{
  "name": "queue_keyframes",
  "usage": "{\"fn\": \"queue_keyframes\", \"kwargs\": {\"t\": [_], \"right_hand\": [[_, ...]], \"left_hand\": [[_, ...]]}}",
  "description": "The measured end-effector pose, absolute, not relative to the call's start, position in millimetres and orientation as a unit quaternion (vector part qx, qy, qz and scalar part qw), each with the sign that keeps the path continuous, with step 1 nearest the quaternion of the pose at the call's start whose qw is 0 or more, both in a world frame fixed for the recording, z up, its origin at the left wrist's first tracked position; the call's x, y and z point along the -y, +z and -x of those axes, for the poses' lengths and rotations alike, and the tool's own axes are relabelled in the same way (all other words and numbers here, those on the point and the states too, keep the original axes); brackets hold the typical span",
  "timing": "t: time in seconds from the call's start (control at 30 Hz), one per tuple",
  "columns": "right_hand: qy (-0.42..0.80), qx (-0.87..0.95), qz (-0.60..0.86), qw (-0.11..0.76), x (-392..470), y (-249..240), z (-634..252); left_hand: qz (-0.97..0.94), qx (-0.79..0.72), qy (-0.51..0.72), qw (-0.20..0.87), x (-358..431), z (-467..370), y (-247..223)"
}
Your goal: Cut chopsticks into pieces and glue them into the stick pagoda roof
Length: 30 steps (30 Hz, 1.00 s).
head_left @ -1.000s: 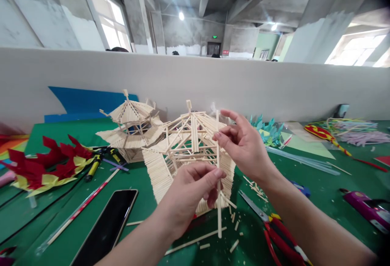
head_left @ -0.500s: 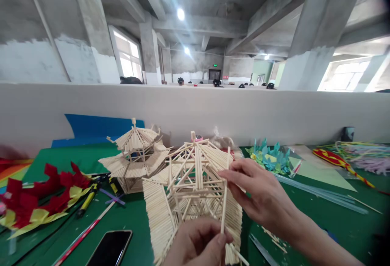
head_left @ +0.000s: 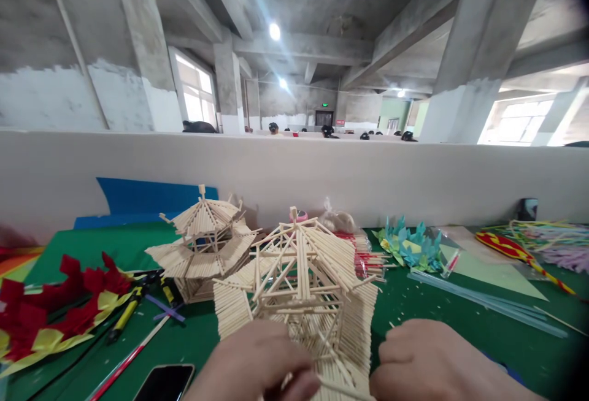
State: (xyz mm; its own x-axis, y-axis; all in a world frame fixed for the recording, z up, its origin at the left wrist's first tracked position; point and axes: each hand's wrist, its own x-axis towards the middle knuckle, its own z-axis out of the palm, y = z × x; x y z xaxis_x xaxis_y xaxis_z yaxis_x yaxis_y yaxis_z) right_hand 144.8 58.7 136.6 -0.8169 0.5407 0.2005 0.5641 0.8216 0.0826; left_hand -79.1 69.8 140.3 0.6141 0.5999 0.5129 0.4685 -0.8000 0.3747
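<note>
A pavilion model (head_left: 301, 254) built of thin wooden sticks stands on the green table, its upper roof partly slatted and open frame showing on the left. Low in front of it, my left hand (head_left: 255, 358) is closed on one end of a wooden stick (head_left: 345, 389). That stick lies nearly level between my hands. My right hand (head_left: 432, 361) is closed at the stick's other end, by the model's right front edge; its fingertips are hidden. The front of the model's lower roof is partly behind my left hand.
A second stick pavilion (head_left: 202, 241) stands behind left. A phone (head_left: 165, 382), red paper crown (head_left: 69, 303) and yellow glue gun (head_left: 126, 315) lie left. Right are a blue paper crown (head_left: 411, 244) and clear glue sticks (head_left: 488, 303). A white partition (head_left: 294, 171) runs behind.
Both hands have come down and toward me from the model's right side. The stick, nearly upright before, now lies almost level. My right hand has left the roof's edge.
</note>
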Motion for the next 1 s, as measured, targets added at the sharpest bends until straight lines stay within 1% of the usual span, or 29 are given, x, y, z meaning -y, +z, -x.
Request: {"fn": "queue_keyframes", "kwargs": {"t": [0.1,0.13,0.2,0.27,0.37,0.5,0.57,0.8,1.0], "right_hand": [[0.142,0.920,0.358,0.074,-58.7,146.7,-144.8],[0.214,0.896,0.381,0.082,-58.9,148.7,-143.8],[0.324,0.841,0.416,0.118,-60.1,147.9,-140.3],[0.377,0.800,0.437,0.166,-62.7,141.4,-135.6],[0.394,0.767,0.459,0.213,-67.9,129.6,-127.4],[0.412,0.741,0.475,0.236,-73.4,125.7,-116.4],[0.421,0.730,0.479,0.245,-75.8,127.1,-111.8],[0.462,0.705,0.474,0.254,-83.0,124.2,-104.7],[0.448,0.711,0.478,0.255,-86.8,118.2,-103.3]], "left_hand": [[-0.833,-0.391,0.355,0.165,-78.2,86.3,153.9],[-0.818,-0.404,0.376,0.160,-81.6,88.5,156.6],[-0.803,-0.400,0.426,0.116,-88.6,92.4,159.1],[-0.805,-0.376,0.454,0.063,-95.1,95.2,158.2],[-0.828,-0.340,0.446,0.011,-104.6,96.7,153.3],[-0.855,-0.297,0.422,-0.050,-120.4,93.9,149.1],[-0.865,-0.284,0.408,-0.063,-128.7,91.3,149.9],[-0.883,-0.286,0.368,-0.043,-146.8,83.3,151.5],[-0.880,-0.292,0.373,-0.030,-149.2,83.6,145.3]]}}
